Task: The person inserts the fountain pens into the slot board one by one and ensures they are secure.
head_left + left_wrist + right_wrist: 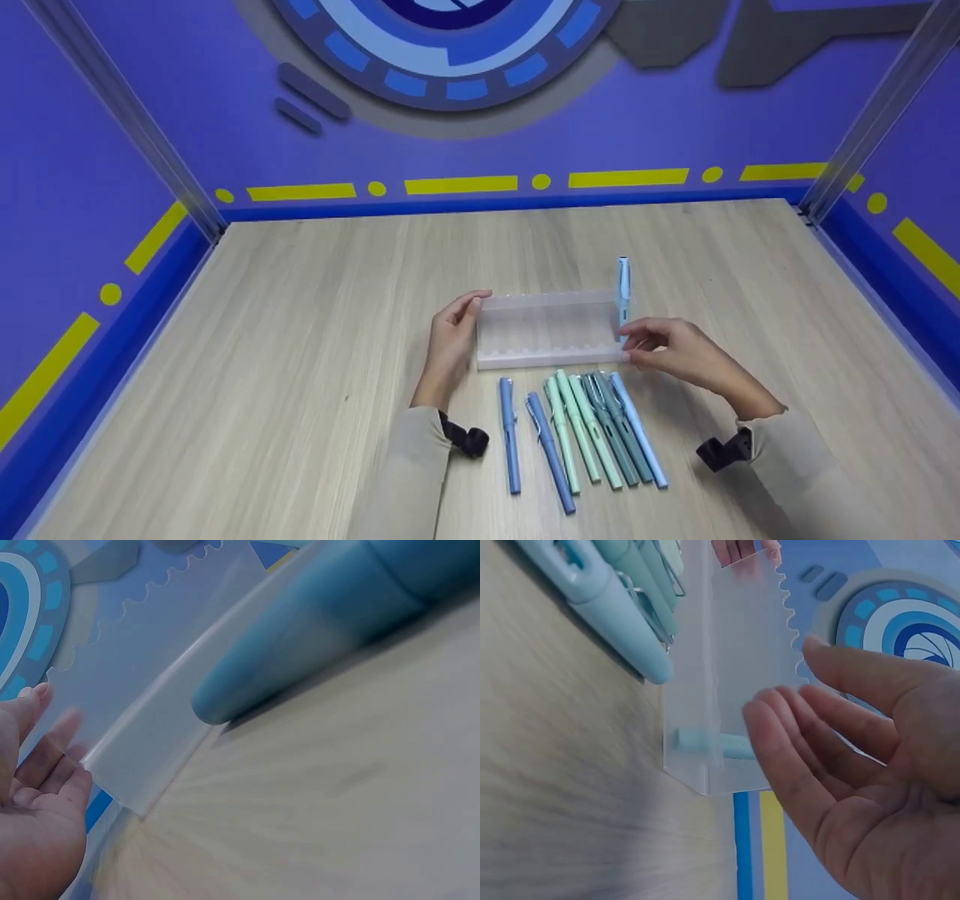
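A frosted clear plastic pen rack point(551, 358) with scalloped notches stands on the table. My left hand point(452, 330) holds its left end, thumb and fingers at the panel's edge, as the left wrist view point(45, 802) also shows. One light blue pen point(624, 289) sits upright in the rack at the far right end. Beside that pen's lower part is my right hand point(671, 349), at the rack's right front corner. In the right wrist view its fingers point(787, 757) are loosely bent, thumb apart, with nothing gripped; the pen's lower end point(694, 740) shows through the plastic.
In front of the rack several capped pens lie side by side: blue ones point(509, 435), pale green ones point(585, 427), dark green ones point(619, 427) and a light blue one point(641, 435). The wooden table point(300, 337) is bordered by purple panels point(480, 150) at the back and sides.
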`<state>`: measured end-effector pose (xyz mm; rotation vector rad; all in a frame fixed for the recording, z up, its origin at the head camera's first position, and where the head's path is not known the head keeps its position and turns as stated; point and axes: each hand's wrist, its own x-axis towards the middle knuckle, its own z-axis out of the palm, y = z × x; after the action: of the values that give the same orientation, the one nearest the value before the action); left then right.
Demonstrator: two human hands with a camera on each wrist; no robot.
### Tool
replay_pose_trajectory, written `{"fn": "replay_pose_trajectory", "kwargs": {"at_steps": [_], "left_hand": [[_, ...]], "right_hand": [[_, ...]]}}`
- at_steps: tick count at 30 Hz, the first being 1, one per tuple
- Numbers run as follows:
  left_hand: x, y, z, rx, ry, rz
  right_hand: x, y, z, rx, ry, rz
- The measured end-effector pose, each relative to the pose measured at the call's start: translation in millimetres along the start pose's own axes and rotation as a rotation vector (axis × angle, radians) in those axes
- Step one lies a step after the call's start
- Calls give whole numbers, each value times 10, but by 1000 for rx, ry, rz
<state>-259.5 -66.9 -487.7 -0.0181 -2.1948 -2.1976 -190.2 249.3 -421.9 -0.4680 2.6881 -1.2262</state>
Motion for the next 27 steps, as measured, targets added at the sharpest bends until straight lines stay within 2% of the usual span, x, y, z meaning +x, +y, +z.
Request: {"fn": "replay_pose_trajectory", "kwargs": {"at_steps": [5, 10, 16, 22, 27], "left_hand": [[-18, 10, 1, 1, 10, 21], [-18, 14, 10, -6, 25, 7], [-10, 10, 15, -34, 23, 0], [-12, 12, 12, -27, 23, 4], [-16, 11, 11, -20, 14, 4]], "right_hand": [[-41, 49, 1, 29, -140, 22], [-83, 91, 32, 78, -239, 37], [-97, 113, 88, 65, -285, 39], [-88, 93, 119, 62, -299, 61], [-82, 100, 141, 18, -303, 39]]}}
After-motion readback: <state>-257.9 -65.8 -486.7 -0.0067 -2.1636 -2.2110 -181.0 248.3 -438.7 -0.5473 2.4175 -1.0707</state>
